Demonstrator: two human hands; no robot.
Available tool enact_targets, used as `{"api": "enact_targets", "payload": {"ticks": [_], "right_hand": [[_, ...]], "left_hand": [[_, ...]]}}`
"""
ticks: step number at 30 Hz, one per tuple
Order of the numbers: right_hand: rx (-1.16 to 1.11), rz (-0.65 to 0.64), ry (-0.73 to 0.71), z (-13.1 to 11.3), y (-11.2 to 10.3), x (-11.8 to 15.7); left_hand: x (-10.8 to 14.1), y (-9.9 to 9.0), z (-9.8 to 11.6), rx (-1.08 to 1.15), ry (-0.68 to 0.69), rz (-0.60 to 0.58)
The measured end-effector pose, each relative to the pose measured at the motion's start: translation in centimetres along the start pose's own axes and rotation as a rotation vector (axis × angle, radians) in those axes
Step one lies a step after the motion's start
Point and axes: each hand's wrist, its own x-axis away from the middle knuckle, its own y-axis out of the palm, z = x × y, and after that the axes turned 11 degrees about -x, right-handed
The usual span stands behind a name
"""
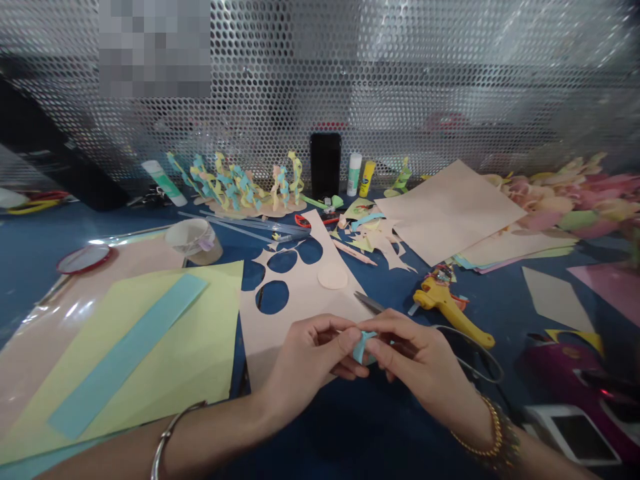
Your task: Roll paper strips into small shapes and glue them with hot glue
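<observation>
A small blue paper piece (363, 347) is pinched between my two hands, low in the middle of the head view. My left hand (320, 350) grips its left side with thumb and fingers. On its right side, my right hand (417, 353) holds it the same way. Beneath and behind the hands lies a pale pink sheet (305, 293) with round holes cut in it, and a pale paper oval (333, 275) rests on that sheet. The blades of scissors (369, 302) show just behind my right hand, their handles hidden.
A yellow glue gun (450, 310) lies right of my hands, its cable curving below. Yellow-green paper (200, 347) with a blue strip (130, 353) is at left. Behind stand twisted paper decorations (235, 183), a black phone (325, 165) and glue sticks (354, 175). A tape roll (213, 250) sits back left.
</observation>
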Motion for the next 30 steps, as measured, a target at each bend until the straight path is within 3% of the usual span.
{"api": "enact_targets", "payload": {"ticks": [6,10,15,27,30], "right_hand": [[-0.052,0.032,0.100,-0.28,0.38,-0.06],[-0.063,0.083,0.116,-0.34,0.41,-0.26],[-0.111,0.102,0.105,-0.24,0.21,-0.39],[-0.041,0.103,-0.039,-0.30,0.43,-0.22],[-0.045,0.110,0.001,-0.34,0.41,-0.20]], "left_hand": [[-0.03,0.04,0.00,-0.088,0.085,0.076],[0.13,-0.03,-0.05,-0.095,0.104,0.057],[0.16,-0.14,-0.17,-0.059,0.148,0.014],[0.28,0.08,0.16,-0.171,0.129,0.116],[0.31,0.02,0.04,-0.182,0.162,0.120]]}}
